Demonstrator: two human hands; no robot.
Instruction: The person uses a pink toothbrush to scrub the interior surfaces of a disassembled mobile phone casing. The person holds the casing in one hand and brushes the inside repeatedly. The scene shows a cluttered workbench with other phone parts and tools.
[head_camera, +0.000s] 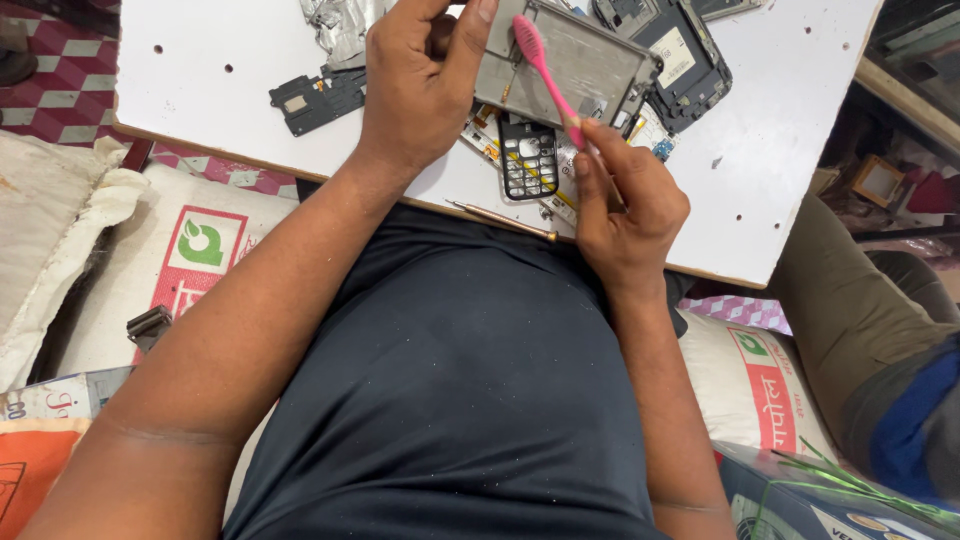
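Brushing is the step I judge to be in hand. Nearest me is my dark shirt, with printed sacks (200, 250) on either side of my lap. Just past it, at the near edge of the white board (780, 150), lies a thin metal tool (505, 220), untouched. My right hand (625, 205) is closed around the lower end of a pink toothbrush (548, 80), whose head rests on a grey phone frame (590, 65). My left hand (420, 85) is curled around that frame's left edge, thumb and fingers pinching it and keeping it propped on the board. A black keypad cover (528, 160) lies between my hands, on top of some loose parts. Further out sit a dark circuit piece (315, 100), crumpled foil (340, 25) and another opened phone body (675, 55). I reckon the next stroke calls for light, short passes, with my left grip firm so the frame does not slide.
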